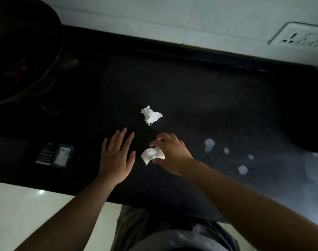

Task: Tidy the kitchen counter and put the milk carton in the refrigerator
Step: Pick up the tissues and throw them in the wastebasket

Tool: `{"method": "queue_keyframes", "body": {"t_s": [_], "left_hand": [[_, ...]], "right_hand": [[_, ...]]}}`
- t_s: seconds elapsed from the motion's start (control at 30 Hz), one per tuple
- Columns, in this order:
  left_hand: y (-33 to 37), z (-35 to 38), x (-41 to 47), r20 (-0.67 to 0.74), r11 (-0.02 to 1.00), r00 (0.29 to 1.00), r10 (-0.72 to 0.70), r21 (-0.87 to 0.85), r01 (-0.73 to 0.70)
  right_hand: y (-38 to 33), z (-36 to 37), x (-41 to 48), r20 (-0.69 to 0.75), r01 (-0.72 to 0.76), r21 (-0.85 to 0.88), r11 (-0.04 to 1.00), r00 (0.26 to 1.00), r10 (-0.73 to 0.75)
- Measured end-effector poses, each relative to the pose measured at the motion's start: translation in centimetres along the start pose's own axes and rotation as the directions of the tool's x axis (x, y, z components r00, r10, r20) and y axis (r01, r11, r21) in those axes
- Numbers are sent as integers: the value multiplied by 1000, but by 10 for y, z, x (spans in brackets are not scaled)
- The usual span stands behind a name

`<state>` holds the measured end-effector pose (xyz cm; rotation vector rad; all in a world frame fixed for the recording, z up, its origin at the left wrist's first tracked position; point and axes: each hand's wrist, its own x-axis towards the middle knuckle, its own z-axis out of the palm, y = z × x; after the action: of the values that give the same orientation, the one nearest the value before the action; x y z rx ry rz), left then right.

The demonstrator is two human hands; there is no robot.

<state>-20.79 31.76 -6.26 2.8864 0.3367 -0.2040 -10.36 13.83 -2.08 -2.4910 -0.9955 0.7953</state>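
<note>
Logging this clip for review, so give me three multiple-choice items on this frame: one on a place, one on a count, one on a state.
1. Where are the spilled drops relative to the right hand?
A. To its right
B. To its left
C. On the wall

2. How many crumpled tissues are in view?
A. One
B. Two
C. Four

3. What is the left hand doing?
A. Gripping a tissue
B. Fingers straight, holding nothing
C. Clenched in a fist

Answers:
1 A: the drops sit on the counter right of that hand.
2 B: one lies farther back, and the right hand pinches the near tissue.
3 B: its fingers are spread straight with nothing in them.
</note>
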Motion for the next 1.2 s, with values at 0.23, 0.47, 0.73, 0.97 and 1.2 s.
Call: {"method": "queue_keyframes", "body": {"t_s": [0.23, 0.47, 0.73, 0.97, 1.2], "left_hand": [[-5, 8, 1, -43, 999, 999, -24, -41, 22], [-5, 8, 3, -46, 999, 998, -38, -31, 37], [-6, 7, 3, -62, 998, 997, -39, -55, 36], [-5, 6, 3, -49, 997, 998, -51, -65, 47], [-6, 7, 4, -35, 997, 998, -46, -70, 44]], "right_hand": [[14, 1, 18, 19, 15, 121, 992, 1000, -18], [16, -36, 64, -298, 52, 272, 961, 954, 33], [13, -36, 97, -367, 105, 167, 980, 930, -38], [5, -14, 97, -205, 154, -45, 987, 966, -160], [-3, 1, 88, -302, 171, -30, 985, 938, -172]]}}
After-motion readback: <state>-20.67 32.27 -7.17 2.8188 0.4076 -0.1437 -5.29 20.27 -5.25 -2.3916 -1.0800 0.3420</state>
